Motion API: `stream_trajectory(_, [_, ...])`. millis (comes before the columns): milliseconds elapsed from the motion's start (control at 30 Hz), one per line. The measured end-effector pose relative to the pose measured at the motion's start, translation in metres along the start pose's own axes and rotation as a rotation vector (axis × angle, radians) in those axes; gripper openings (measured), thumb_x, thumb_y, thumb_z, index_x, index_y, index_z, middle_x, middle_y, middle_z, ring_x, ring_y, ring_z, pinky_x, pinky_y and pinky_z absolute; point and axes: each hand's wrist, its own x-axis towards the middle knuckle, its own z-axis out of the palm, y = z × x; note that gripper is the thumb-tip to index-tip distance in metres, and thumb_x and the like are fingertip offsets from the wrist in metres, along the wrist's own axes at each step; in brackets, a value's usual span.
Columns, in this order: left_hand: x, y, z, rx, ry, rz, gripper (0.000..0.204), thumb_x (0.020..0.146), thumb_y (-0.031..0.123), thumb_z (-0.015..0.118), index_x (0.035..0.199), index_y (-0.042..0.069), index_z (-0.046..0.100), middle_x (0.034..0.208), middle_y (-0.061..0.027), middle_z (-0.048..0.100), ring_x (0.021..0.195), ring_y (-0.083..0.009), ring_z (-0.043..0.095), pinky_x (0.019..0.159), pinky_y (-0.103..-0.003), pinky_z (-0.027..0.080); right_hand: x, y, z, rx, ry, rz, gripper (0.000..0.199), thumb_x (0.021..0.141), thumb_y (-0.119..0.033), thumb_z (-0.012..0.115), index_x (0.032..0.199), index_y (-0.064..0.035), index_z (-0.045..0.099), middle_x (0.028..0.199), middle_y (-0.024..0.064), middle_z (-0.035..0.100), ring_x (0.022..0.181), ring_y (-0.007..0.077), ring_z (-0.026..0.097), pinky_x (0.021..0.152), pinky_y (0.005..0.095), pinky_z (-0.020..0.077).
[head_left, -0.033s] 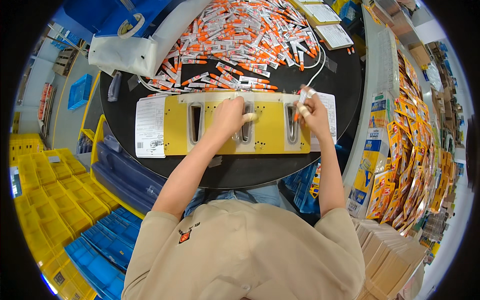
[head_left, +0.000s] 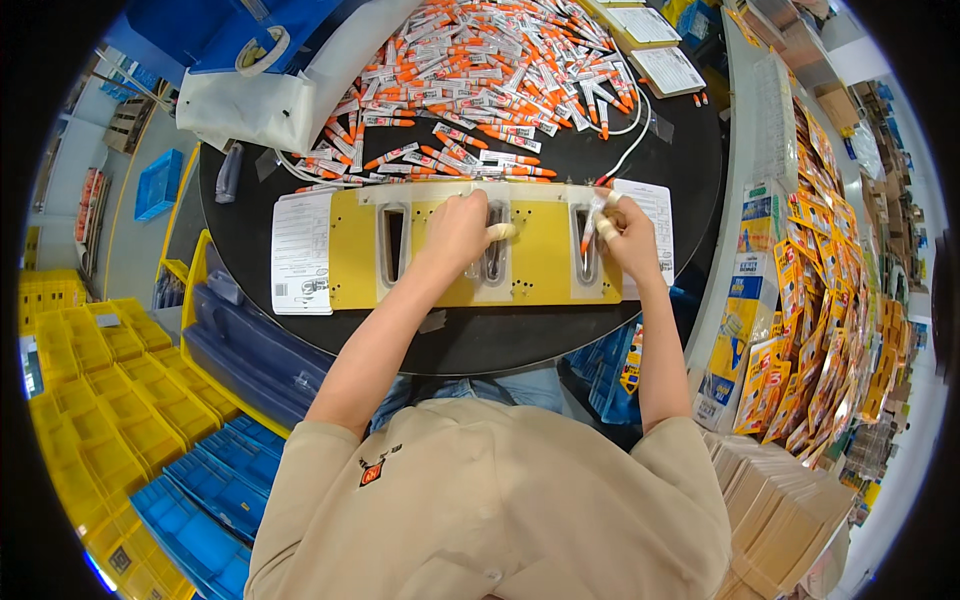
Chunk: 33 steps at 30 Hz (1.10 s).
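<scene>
Now tube [head_left: 588, 235] (orange-tipped) farther over clear blister [head_left: 587, 290], in right hand [head_left: 630, 238].

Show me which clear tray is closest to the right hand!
The rightmost tray: the right hand is beside it, near an orange-tipped tube. The middle one is by the left hand; the leftmost lies farthest.

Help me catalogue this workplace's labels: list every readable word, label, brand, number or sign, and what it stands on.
I won't copy wording; print shows on:
Orange-capped tubes: dark and red print, mostly too small.
White sheets beside the yellow plate and at upper right: fine text, too small.
Beige shirt: emblem; lettering too small.
Yellow-and-blue packaging: bold lettering.
Yellow cards: bold markings, many overlapped.
</scene>
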Motion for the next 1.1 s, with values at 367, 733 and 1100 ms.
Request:
stream_trajectory(367, [-0.045, -0.071, -0.038, -0.561, 0.029, -0.015, 0.016, 0.082, 0.014, 0.066, 0.084, -0.001, 0.059, 0.071, -0.0108, 0.066, 0.06, -0.0188, 0.065, 0.061, -0.033, 0.05, 0.071, -0.034, 0.059, -0.189, 0.182, -0.356, 0.017, 0.084, -0.012, 0.067, 0.098, -0.0028, 0.071, 0.097, 0.0124, 0.064, 0.079, 0.0275, 0.064, 0.073, 0.0334, 0.0509])
stream_trajectory(733, [-0.042, -0.099, -0.075, 0.093, 0.033, -0.169, 0.048, 0.072, 0.045, 0.078, 0.087, 0.004, 0.057, 0.071, -0.0119, 0.062, 0.072, -0.0325, 0.063, 0.063, -0.042, 0.047, 0.079, -0.069, 0.078, -0.227, -0.107, -0.637, 0.018, 0.082, -0.001, 0.062, 0.1, -0.0015, 0.06, 0.1, 0.0151, 0.063, 0.089, 0.0332, 0.062, 0.079, 0.0423, 0.0492])
stream_trajectory(1100, [0.036, -0.129, -0.075, 0.056, 0.476, 0.094, 0.038, 0.077, 0.035, 0.074, 0.102, 0.007, 0.066, 0.08, -0.0117, 0.067, 0.08, -0.0319, 0.064, 0.074, -0.042, 0.05, -0.012, -0.053, 0.061, -0.589, -0.264, -0.808, 0.046, 0.09, -0.02, 0.056, 0.135, -0.0128, 0.051, 0.142, 0.0068, 0.048, 0.14, 0.0296, 0.03, 0.116, 0.0498, 0.0173])
